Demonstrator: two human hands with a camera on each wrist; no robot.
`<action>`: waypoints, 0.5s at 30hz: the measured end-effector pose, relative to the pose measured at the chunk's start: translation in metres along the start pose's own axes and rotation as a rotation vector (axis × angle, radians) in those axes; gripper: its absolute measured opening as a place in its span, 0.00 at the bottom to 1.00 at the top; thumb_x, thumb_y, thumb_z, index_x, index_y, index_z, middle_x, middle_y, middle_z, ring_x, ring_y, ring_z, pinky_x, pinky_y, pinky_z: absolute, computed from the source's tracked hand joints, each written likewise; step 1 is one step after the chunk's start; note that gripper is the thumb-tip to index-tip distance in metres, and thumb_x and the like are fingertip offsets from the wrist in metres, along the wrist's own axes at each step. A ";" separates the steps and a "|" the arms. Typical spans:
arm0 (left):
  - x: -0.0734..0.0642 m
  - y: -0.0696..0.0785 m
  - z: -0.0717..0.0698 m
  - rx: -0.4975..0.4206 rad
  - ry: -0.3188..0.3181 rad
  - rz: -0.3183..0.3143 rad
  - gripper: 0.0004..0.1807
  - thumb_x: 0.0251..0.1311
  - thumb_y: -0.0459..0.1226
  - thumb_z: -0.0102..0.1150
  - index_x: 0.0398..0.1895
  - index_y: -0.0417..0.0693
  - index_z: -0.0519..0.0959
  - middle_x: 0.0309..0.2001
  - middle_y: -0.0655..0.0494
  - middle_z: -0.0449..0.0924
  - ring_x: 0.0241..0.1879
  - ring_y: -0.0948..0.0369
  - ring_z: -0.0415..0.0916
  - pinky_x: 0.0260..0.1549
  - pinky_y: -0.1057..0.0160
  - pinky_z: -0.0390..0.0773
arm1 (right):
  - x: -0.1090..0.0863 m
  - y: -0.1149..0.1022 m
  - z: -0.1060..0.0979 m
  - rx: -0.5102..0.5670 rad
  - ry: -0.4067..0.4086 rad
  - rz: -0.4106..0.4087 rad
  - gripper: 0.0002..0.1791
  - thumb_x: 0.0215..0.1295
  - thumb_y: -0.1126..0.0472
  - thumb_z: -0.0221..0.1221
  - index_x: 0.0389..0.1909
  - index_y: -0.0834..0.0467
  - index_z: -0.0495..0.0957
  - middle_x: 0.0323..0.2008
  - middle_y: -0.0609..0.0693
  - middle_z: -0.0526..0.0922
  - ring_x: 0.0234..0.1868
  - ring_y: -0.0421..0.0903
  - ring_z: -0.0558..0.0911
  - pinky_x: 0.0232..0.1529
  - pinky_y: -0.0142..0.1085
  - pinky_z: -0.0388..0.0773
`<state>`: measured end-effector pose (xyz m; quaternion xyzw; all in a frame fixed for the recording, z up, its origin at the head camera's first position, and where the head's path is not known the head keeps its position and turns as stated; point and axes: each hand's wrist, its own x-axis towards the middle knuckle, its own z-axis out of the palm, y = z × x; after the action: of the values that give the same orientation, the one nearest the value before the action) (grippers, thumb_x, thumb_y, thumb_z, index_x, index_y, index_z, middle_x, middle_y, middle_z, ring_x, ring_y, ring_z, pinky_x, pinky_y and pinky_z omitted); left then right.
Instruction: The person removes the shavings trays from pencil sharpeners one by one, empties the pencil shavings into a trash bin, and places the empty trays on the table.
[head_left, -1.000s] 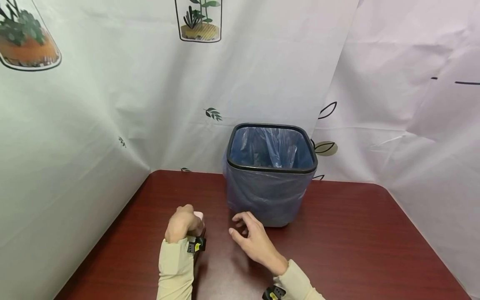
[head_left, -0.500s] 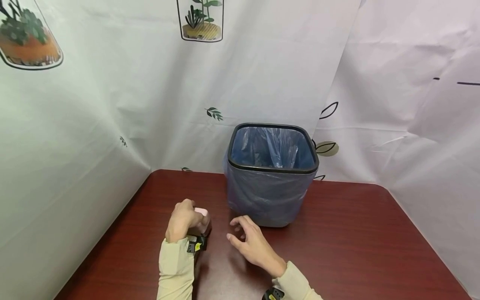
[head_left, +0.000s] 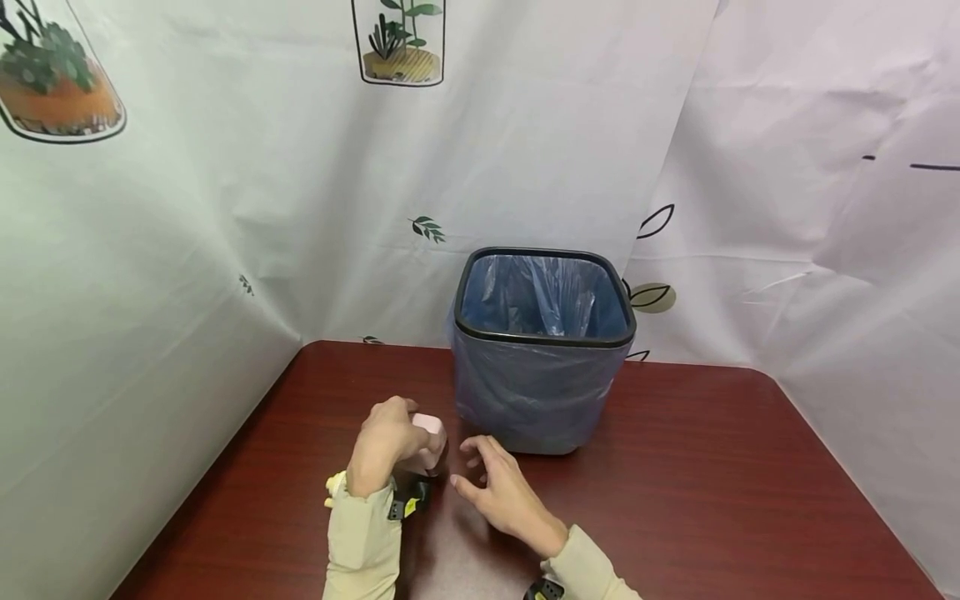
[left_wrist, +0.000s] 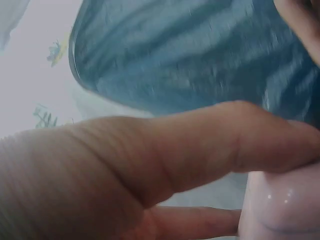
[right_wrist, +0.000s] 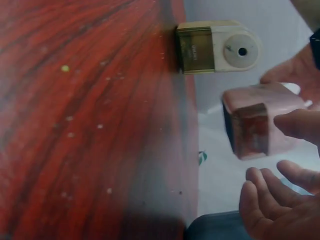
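Observation:
My left hand grips a pink boxy pencil sharpener between thumb and fingers. In the left wrist view the thumb lies across the top of its glossy pink body. The right wrist view shows the pink sharpener tilted above the table, with a brownish clear window on its side. My right hand is close by on the right, fingers loosely curved, holding nothing. A yellow pencil sharpener with a round holed face stands on the table; the left sleeve mostly hides it in the head view.
Beyond my hands a bin with a blue liner and black rim stands at the back of the dark red table. White cloth printed with plants hangs behind and on both sides. Small specks dot the tabletop.
My left hand has moved to the right with the pink pencil sharpener, nearer my right hand. Part of a yellow thing now shows beside the left wrist. The right hand has barely shifted.

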<state>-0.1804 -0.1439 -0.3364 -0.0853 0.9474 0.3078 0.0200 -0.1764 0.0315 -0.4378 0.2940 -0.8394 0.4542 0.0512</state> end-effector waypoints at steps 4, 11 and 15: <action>-0.004 0.009 0.003 0.000 -0.001 0.036 0.34 0.30 0.37 0.69 0.50 0.35 0.76 0.36 0.46 0.77 0.31 0.53 0.71 0.29 0.58 0.72 | 0.000 0.000 0.001 0.020 0.028 0.012 0.22 0.55 0.53 0.62 0.49 0.55 0.69 0.43 0.50 0.75 0.41 0.44 0.77 0.35 0.35 0.75; -0.011 0.019 0.007 0.012 0.010 0.082 0.34 0.28 0.36 0.69 0.48 0.35 0.77 0.34 0.47 0.77 0.28 0.54 0.71 0.26 0.59 0.71 | -0.001 0.000 0.002 0.022 0.022 0.035 0.27 0.54 0.51 0.63 0.53 0.52 0.65 0.45 0.46 0.73 0.42 0.43 0.77 0.35 0.35 0.75; -0.011 0.020 0.008 0.025 0.002 0.087 0.33 0.28 0.37 0.70 0.47 0.34 0.77 0.34 0.46 0.77 0.28 0.54 0.71 0.26 0.59 0.71 | 0.000 0.000 0.003 0.024 0.017 0.047 0.27 0.53 0.50 0.64 0.52 0.51 0.65 0.44 0.45 0.73 0.42 0.43 0.76 0.35 0.36 0.75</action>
<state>-0.1728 -0.1214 -0.3305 -0.0438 0.9540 0.2964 0.0068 -0.1755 0.0292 -0.4399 0.2708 -0.8402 0.4678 0.0442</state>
